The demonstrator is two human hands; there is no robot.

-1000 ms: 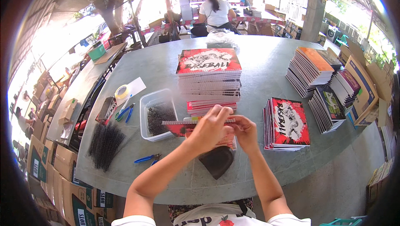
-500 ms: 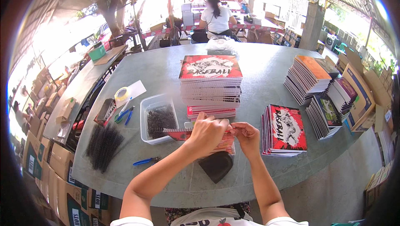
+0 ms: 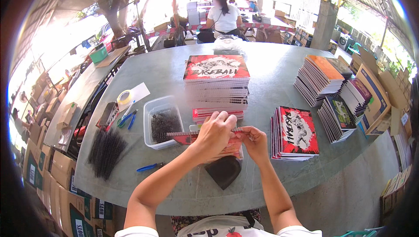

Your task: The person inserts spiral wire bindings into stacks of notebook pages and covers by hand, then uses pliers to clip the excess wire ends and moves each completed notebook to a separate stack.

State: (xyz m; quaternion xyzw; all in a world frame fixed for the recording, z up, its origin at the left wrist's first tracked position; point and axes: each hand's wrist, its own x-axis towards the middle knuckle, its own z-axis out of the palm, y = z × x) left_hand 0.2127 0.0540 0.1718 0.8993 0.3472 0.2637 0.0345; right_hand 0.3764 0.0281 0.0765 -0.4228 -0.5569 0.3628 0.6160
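A red-covered notebook (image 3: 185, 139) stands tilted in front of me, a spiral coil along its upper edge. My left hand (image 3: 215, 135) is closed over the middle of that edge and hides much of the cover. At the notebook's right end, the fingers of my right hand (image 3: 254, 142) pinch the spine; any coil tip between them is too small to make out. Just below the notebook lies a dark wedge-shaped block (image 3: 223, 172). Beyond my hands rises a tall stack of red notebooks (image 3: 217, 67). A clear plastic tub (image 3: 147, 133) of black spiral coils (image 3: 164, 124) sits to the left.
Loose black coils (image 3: 106, 155), blue cutters (image 3: 149, 167), blue-handled pliers (image 3: 132, 120) and a tape roll (image 3: 125, 97) lie at left. More notebooks (image 3: 295, 133) are stacked at right, near an open cardboard box (image 3: 376, 104). A person (image 3: 224, 16) sits beyond the table.
My left hand has shifted slightly, its fingers more raised over the notebook's edge. My right hand stays at the right end of the spine. The whole view has moved a little.
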